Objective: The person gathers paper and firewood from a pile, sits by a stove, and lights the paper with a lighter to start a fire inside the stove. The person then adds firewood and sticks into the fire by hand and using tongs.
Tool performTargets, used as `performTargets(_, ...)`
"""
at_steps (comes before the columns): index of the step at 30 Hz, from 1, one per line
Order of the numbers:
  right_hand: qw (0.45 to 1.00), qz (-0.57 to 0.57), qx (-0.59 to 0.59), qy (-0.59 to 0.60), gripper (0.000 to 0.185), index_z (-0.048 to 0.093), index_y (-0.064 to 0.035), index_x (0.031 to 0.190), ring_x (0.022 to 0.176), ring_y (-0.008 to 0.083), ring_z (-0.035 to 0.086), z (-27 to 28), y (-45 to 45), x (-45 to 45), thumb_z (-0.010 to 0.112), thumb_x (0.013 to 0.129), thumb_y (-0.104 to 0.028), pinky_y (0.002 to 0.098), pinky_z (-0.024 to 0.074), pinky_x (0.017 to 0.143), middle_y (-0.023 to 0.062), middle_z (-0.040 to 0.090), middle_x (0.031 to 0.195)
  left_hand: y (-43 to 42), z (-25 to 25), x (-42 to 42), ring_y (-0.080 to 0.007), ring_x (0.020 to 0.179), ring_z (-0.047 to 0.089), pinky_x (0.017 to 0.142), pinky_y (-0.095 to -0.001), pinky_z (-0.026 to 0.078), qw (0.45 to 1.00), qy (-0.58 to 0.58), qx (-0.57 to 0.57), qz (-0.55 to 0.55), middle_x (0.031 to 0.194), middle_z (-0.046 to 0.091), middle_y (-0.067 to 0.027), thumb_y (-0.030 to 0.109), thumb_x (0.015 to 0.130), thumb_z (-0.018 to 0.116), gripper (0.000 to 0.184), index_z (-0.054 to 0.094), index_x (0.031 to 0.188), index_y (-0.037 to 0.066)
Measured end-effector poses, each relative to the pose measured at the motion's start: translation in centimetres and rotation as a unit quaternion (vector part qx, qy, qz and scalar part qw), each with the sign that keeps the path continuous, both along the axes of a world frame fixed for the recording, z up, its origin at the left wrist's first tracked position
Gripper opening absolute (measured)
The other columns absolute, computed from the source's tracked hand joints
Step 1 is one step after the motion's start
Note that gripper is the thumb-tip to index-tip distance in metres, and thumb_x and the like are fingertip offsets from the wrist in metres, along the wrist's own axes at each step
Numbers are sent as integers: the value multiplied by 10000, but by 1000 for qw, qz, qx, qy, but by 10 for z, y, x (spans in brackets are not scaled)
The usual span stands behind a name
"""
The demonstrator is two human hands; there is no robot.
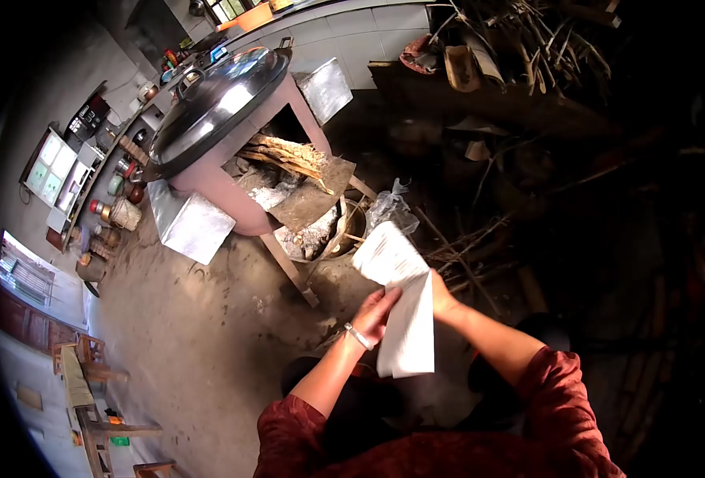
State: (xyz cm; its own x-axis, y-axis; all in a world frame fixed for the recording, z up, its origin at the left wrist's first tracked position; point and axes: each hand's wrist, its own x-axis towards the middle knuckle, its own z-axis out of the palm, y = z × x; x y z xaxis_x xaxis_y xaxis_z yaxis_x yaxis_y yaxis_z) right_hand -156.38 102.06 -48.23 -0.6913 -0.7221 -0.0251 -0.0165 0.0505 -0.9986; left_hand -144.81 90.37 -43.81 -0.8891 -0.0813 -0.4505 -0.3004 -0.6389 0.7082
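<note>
My left hand (375, 312), with a bracelet at the wrist, grips the left edge of some white printed paper (409, 327). On the other side my right hand (442, 296) holds the same paper, its fingers partly hidden behind it. The paper is folded, with its upper part spread toward the stove. Ahead stands a pinkish stove (217, 187) under a large dark lid (217, 103). Dry sticks and stalks (289, 155) stick out of its opening over a metal plate (317, 195). Below the opening is a basin of ash (309, 239).
A crumpled clear plastic bag (392, 209) lies beside the basin. Thin twigs (468, 255) are scattered on the floor at the right. More firewood (528, 44) is piled at the top right. Shelves with jars (121, 213) and a wooden bench (97, 430) are at the left.
</note>
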Motion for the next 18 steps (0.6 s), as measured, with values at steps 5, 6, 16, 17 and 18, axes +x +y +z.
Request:
performTargets(5, 900, 52, -131, -411, 506, 498, -31, 1204, 1027, 172, 551, 74, 15, -10, 393, 916, -434, 367, 404, 933, 84, 578, 1141, -14, -15, 0, -83, 778, 603, 666, -199, 491, 979, 89, -183, 17, 927, 635, -22, 155, 895, 546, 251, 576, 1105, 22)
performTargets(6, 889, 79, -131, -432, 507, 499, -33, 1205, 1021, 168, 554, 88, 19, -11, 439, 903, -437, 361, 410, 931, 85, 580, 1135, -18, -10, 2, -85, 825, 588, 717, -210, 478, 978, 47, -201, -17, 946, 629, -23, 152, 891, 549, 254, 575, 1102, 15)
performTargets(16, 928, -124, -119, -330, 58, 593, -10, 829, 588, 138, 552, 55, 9, -11, 563, 822, -59, 294, 474, 541, 51, 598, 707, -4, -25, 19, -135, 813, 591, 735, -280, 492, 979, 7, -199, -53, 942, 620, -71, 154, 850, 567, 261, 573, 1055, -7)
performTargets(17, 934, -149, -119, -302, 64, 592, -13, 845, 605, 139, 551, 47, 7, -15, 549, 821, -54, 295, 472, 554, 48, 597, 721, 0, -11, 19, -165, 824, 606, 743, -296, 502, 991, -44, -110, -70, 954, 624, -102, 148, 846, 557, 285, 557, 1073, -24)
performTargets(18, 939, -163, -122, -277, 78, 591, -16, 862, 623, 140, 550, 42, -1, -13, 534, 820, -49, 297, 471, 567, 46, 597, 734, -6, -31, 23, -201, 833, 614, 748, -317, 511, 995, -36, -30, -92, 971, 621, -136, 146, 846, 539, 319, 529, 1098, -50)
